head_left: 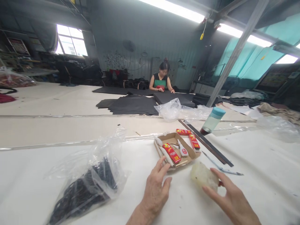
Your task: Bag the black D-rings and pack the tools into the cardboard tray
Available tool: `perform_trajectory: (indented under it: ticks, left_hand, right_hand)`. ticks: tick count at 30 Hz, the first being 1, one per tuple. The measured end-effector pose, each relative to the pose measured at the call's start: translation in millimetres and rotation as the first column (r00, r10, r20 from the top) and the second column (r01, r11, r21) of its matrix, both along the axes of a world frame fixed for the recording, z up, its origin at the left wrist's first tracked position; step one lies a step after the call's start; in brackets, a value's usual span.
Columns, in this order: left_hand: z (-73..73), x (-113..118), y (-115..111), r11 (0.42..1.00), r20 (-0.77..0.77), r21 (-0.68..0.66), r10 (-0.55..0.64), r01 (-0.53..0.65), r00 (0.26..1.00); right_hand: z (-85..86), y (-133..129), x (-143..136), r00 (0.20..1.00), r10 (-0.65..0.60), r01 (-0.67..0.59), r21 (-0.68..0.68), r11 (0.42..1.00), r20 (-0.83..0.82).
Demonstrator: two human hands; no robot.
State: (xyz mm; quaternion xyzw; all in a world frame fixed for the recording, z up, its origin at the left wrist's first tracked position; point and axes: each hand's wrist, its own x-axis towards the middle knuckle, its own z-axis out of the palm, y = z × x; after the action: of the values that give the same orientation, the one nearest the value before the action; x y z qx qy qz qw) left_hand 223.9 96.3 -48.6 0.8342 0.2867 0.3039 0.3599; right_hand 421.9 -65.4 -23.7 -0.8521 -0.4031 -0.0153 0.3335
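Note:
My right hand (231, 197) grips a pale yellowish, cloudy block (203, 176) between thumb and fingers, just above or on the white table; whether it touches the surface I cannot tell. At the near left corner of a shallow cardboard box (195, 155), my left hand (156, 184) has its fingers apart, the fingertips at the rim or touching it. Inside the box lie a red printed packet (172, 153), a small white glue bottle with a pointed nozzle (183, 150) and a white rolled piece. Two more red packets (194, 141) are at its far right side.
Left of my hands is a clear plastic bag (91, 178) with black cord-like pieces. A dark long strip (208, 143), a pen (220, 167) and a blue-lidded bottle (212, 121) are at the right. Across the table, a person (161, 79) handles black sheets (134, 104).

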Motion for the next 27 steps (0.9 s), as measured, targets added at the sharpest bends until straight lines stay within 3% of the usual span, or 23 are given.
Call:
perform_trajectory:
  ticks: [4,7,13,17,21,24,27]
  left_hand:
    - [4.4,-1,0,0.997,0.075,0.017,0.073,-0.075,0.995]
    - [6.9,-3,0,0.995,0.07,0.002,0.104,-0.104,0.992]
    - [3.7,-4,-2,0.996,0.012,0.008,0.094,-0.094,0.996]
    - [2.5,-1,-1,0.997,0.002,0.028,0.067,-0.067,0.998]
    - [1.6,2,2,0.997,0.002,0.026,0.066,-0.066,0.998]
    - [0.7,3,4,0.997,0.022,0.024,0.074,-0.075,0.997]
    - [-0.8,3,5,0.997,0.045,0.017,0.08,-0.081,0.996]
  right_hand:
    - [-31.8,-20,-6,0.989,0.13,-0.132,0.011,0.991,0.075]
    - [-45.2,-24,-4,0.969,0.178,-0.181,-0.001,0.984,0.172]
    - [-43.5,-23,-9,0.928,0.191,-0.199,-0.008,0.98,0.32]
    - [-30.2,-25,-11,0.902,0.199,-0.2,-0.039,0.979,0.383]
    - [1.9,-11,-9,0.922,0.161,-0.17,-0.005,0.985,0.353]
    - [34.4,27,-7,0.926,0.261,-0.247,-0.085,0.965,0.274]
    - [55.9,83,-3,0.927,0.304,-0.213,-0.355,0.91,0.221]
